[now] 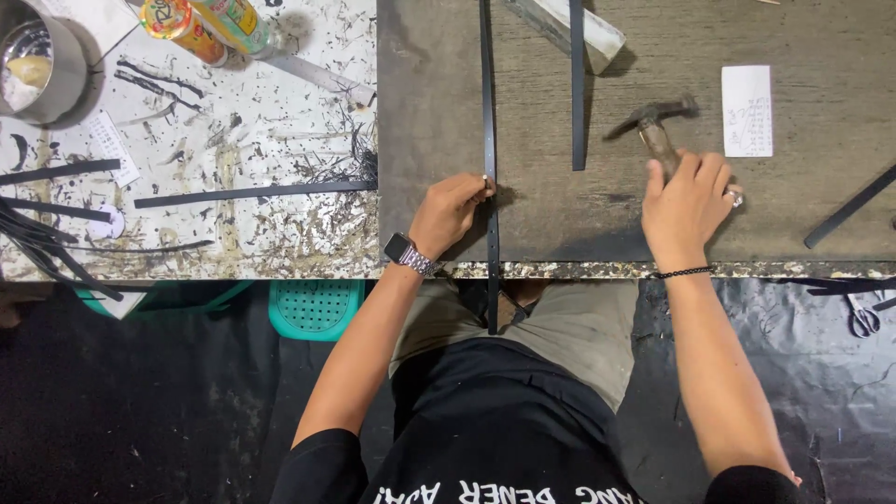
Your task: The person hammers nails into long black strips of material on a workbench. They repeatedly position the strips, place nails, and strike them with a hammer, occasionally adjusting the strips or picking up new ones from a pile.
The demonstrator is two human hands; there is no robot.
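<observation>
A long black strap (488, 121) lies straight across the dark wooden board (793, 224) and hangs over the table's near edge. My left hand (448, 213) pinches a small metal piece against the strap close to that edge. A watch sits on that wrist. My right hand (688, 203) grips the wooden handle of a hammer (653, 126), whose metal head rests low over the board to the right of the strap. A second, shorter black strap (578, 84) lies between the long strap and the hammer.
A white paper slip (747, 110) lies at the board's right. Left of the board is a scarred white cutting surface (243, 140) with loose black strips (252, 192), two bottles (210, 23) and a metal pot (37, 61). A green plastic stool (315, 308) and scissors (864, 317) are below.
</observation>
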